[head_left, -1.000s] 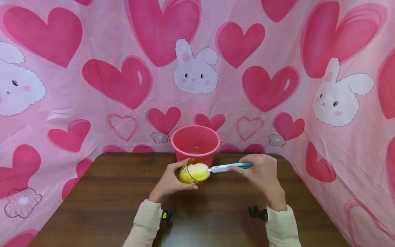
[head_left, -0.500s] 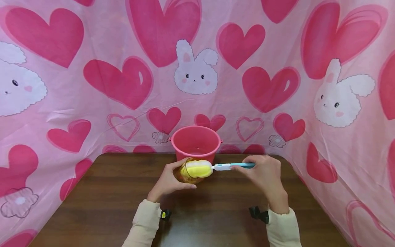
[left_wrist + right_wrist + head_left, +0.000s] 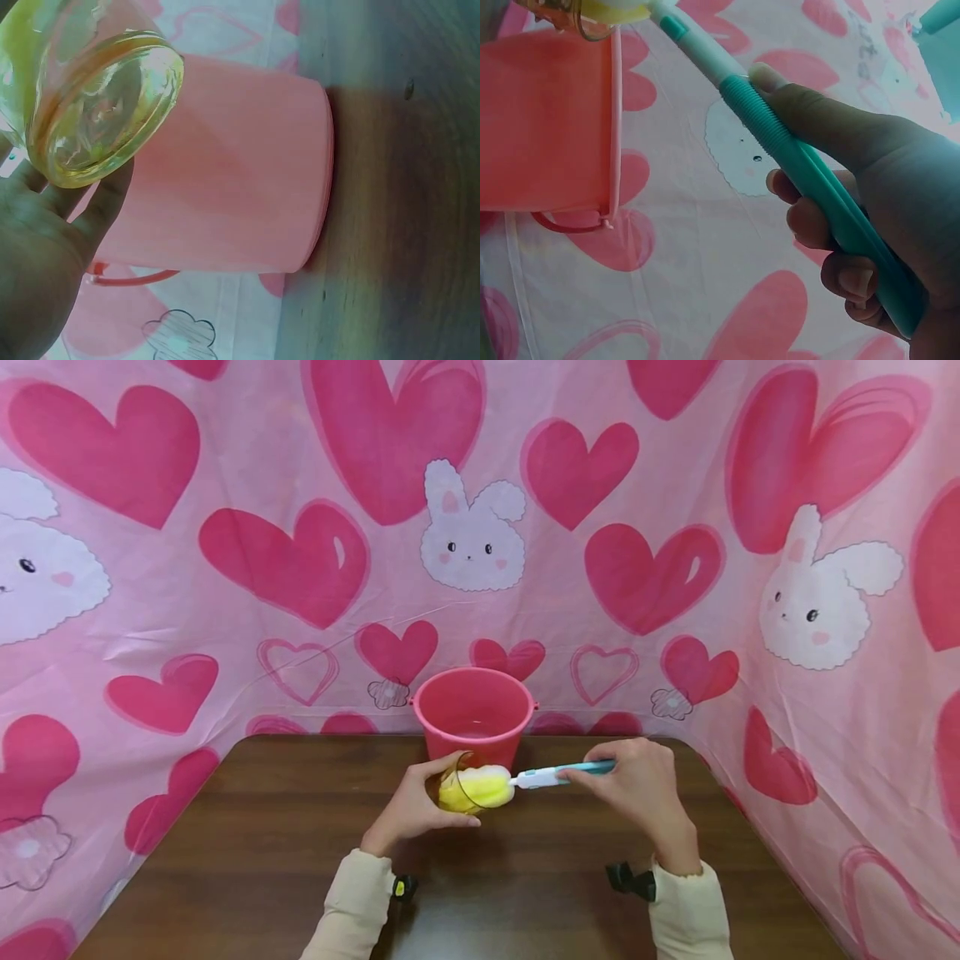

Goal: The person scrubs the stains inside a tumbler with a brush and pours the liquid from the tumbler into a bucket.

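Observation:
In the head view my left hand (image 3: 412, 806) grips a clear amber glass (image 3: 450, 793), tilted with its mouth toward the right. The left wrist view shows the thick base of the glass (image 3: 105, 112), with fingers behind it. A yellow and white sponge head (image 3: 487, 787) lies partly inside the glass. It belongs to a brush whose white and teal handle (image 3: 551, 775) is gripped by my right hand (image 3: 645, 785). In the right wrist view the fingers and thumb curl round the teal handle (image 3: 810, 172).
A pink bucket (image 3: 476, 739) stands at the back edge of the brown wooden table (image 3: 495, 893), just behind the glass; a little liquid seems to lie in it. A pink cloth with hearts and rabbits (image 3: 555, 610) hangs behind and at both sides.
The brush moved slightly right, out of the glass, then back left and a little lower, its handle now more tilted. Both hands keep their grips, and the left has barely moved.

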`<state>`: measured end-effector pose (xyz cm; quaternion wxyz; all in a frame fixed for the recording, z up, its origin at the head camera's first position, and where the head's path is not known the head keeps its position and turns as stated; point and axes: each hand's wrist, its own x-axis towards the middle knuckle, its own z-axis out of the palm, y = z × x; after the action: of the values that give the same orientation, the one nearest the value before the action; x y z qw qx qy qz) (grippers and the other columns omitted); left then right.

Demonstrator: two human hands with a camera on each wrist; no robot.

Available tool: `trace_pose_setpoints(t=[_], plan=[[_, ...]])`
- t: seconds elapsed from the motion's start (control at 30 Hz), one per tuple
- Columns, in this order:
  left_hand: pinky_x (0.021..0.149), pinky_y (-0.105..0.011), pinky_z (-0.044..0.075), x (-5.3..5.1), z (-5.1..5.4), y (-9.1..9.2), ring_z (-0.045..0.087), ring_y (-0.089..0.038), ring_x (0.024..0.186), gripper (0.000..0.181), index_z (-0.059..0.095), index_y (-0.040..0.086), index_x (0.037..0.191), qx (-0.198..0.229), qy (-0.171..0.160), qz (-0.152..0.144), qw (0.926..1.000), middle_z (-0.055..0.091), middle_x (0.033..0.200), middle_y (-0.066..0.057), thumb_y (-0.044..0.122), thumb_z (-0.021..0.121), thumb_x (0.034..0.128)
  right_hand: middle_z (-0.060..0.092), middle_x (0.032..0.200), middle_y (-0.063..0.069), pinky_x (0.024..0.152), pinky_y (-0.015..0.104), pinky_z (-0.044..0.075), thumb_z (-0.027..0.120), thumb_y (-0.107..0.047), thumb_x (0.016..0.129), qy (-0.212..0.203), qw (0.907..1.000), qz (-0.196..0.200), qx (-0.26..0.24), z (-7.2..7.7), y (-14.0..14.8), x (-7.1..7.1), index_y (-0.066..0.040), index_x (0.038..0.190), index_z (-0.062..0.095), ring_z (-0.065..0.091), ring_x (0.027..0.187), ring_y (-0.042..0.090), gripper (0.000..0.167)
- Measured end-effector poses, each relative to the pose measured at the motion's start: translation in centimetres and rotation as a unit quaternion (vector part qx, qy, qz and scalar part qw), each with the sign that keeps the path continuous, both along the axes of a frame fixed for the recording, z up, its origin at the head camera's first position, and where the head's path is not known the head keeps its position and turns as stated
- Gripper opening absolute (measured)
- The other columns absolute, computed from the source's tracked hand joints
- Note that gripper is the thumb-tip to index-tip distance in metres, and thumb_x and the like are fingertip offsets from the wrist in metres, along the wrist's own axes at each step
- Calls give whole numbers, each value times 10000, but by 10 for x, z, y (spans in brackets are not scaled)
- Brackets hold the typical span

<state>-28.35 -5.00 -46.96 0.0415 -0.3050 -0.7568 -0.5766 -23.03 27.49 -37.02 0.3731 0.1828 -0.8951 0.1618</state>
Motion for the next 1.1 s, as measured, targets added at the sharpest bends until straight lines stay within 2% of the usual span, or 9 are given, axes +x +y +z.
trace_pose_setpoints(t=[0.23,0.5,0.63,0.83,1.1], plan=[[1041,-318,515,2,2,-1,574,-171,1223,871,554,252,1472,-15,216,172,9996,643,1359,96,234,952,697,628,543,-125,525,292,360,975,-458,595,57,9987,-211,-470,6,4,8,-207,682,786,445,482,35,326],[983,-331,556,2,3,-4,596,-180,1162,850,579,263,1444,18,468,79,9989,662,1313,73,183,958,687,625,542,-130,563,315,361,990,-401,591,149,9968,-231,-747,6,11,15,-206,685,787,470,505,47,297],[1014,-313,534,3,2,-5,596,-169,1180,859,574,222,1454,19,374,23,9993,658,1332,76,209,959,687,653,568,-123,545,290,385,999,-395,568,221,9976,-156,-640,5,10,17,-204,685,790,499,513,30,306],[1023,-337,533,6,1,-6,593,-219,1197,849,569,216,1457,231,355,-190,9989,654,1344,28,183,949,698,637,553,-141,499,260,350,997,-418,552,393,9982,-46,-449,3,0,19,-224,671,781,464,487,-10,313],[1028,-385,529,11,2,-10,580,-198,1199,842,564,282,1457,118,262,-74,9996,657,1331,76,245,944,706,653,559,-111,491,255,350,992,-444,554,471,9984,-87,-299,1,-12,23,-225,668,781,477,483,8,325]])
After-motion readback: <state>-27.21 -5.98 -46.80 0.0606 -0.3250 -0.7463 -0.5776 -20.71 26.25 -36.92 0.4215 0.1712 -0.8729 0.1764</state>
